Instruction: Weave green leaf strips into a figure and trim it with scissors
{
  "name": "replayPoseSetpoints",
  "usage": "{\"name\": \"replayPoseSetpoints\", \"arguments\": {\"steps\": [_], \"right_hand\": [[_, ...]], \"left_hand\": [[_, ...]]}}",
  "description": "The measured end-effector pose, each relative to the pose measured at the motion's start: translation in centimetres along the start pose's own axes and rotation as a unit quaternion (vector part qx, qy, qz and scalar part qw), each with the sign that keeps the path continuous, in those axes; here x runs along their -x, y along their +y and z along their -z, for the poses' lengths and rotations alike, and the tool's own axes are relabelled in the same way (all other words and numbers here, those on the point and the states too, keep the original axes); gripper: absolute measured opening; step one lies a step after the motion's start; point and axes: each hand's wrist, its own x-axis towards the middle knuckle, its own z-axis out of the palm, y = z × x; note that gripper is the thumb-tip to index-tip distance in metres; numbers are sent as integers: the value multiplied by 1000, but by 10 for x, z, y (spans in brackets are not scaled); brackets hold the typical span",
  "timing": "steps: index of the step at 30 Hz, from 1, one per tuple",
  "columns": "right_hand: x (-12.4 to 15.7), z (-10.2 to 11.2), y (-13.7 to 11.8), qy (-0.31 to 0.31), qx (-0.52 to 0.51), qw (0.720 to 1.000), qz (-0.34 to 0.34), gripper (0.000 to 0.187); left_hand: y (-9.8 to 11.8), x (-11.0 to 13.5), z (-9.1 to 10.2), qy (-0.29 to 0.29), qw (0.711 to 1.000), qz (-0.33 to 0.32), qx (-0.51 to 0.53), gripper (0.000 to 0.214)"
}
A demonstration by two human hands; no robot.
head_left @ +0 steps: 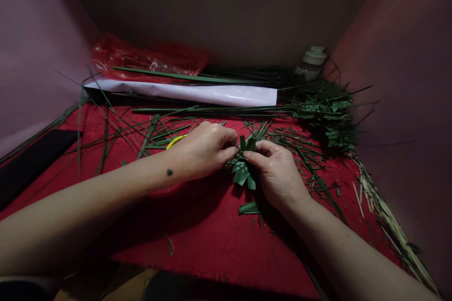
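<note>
A small figure woven from green leaf strips [241,174] is between my two hands, above the red table surface. My left hand [208,148] pinches at its left side, fingers closed; what exactly lies between those fingertips is hidden. From the right, my right hand [277,167] grips the woven leaf piece between thumb and forefinger. Short folded strips fan out below the fingers, and a wider strip stands up above them. A yellow loop [175,141], perhaps a scissors handle, shows partly behind my left hand. Just below the hands lies a loose leaf piece [249,208].
Leaf scraps [310,155] litter the red surface [197,240]. A white wrapped roll [219,94] and a red plastic bag [148,59] lie at the back. Finished-looking woven leaves [328,113] are heaped right, near a white-capped bottle [312,62]. Pale sticks [388,221] line the right wall.
</note>
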Motion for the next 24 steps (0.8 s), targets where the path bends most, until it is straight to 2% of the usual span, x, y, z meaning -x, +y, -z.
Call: {"name": "replayPoseSetpoints", "arguments": {"steps": [14,24], "right_hand": [[-1,1,5,-6,-33,999,-16,11],[0,-1,5,2,-34,999,-10,10]], "left_hand": [[2,6,-9,62,990,13,-124,22],[2,7,-12,61,981,6,-184,23]]}}
